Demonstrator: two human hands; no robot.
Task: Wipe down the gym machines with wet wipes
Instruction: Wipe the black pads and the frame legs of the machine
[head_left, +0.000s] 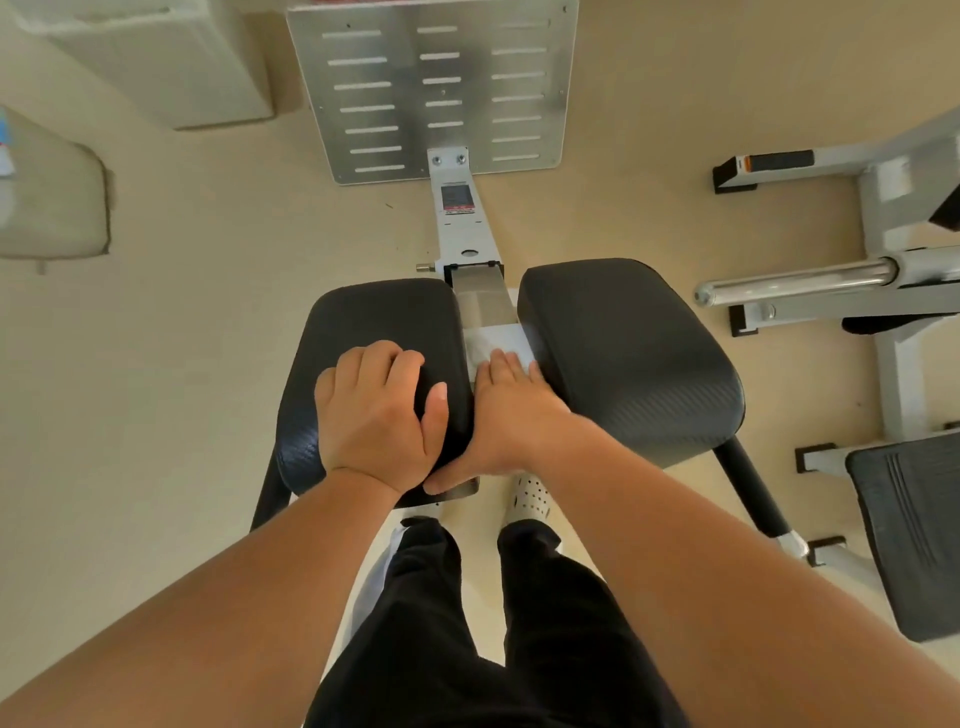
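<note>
Wet wipe (498, 340): white, thin, lying flat with a few creases. It sits in the gap between the 2 black pads, on top of the centre beam (467, 228), roughly mid-frame. Its far edge is straight and square across the beam.

Right hand (511, 410): fingers straight and together, pressing down flat on the near half of the wipe, nothing grasped. Thumb is splayed toward 7 o'clock.

Left hand (379, 410): on the left pad (374, 317) at its near inner corner. Fingers are bent and clawed onto the pad top, thumb laid along the inner edge, so it grips the pad.

Right pad (634, 353): at 3 o'clock of the wipe, textured black vinyl, untouched by either hand.

Footplate (431, 88): slotted metal at 12 o'clock, bolted to the far end of the beam.

Hidden or unclear:
- Near part of the wipe is under the right fingers, so its full outline can't be seen.
- The beam runs under the pads and hands, so its near end is out of sight.
- The right thumb tip sits close under the left wrist; can't tell what it touches.
- Label (457, 197) on the beam has print too small to read.
- Second machine (883, 208) with chrome bar (800, 283) at 3 o'clock is cut by the frame edge.
- 1 perforated white shoe (530, 499) shows at 6 o'clock of the right hand; the other is mostly covered.
- Object at the 9 o'clock edge is blurred and cropped.
</note>
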